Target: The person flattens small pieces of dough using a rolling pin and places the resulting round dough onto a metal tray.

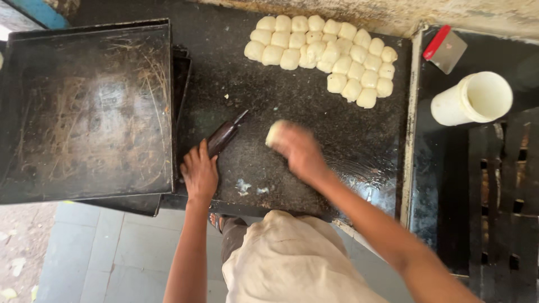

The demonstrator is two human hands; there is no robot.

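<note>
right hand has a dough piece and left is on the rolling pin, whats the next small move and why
Probably set the dough piece down on the bare dark slab in front of the body. The right hand holds it just above the surface, while the left hand already rests on the rolling pin beside it, and the other dough pieces sit farther back.

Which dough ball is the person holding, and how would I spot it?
Find the dark counter. Most dough balls sit packed together at its far edge. The one you want is alone nearer the person, under the right hand, blurred.
</note>
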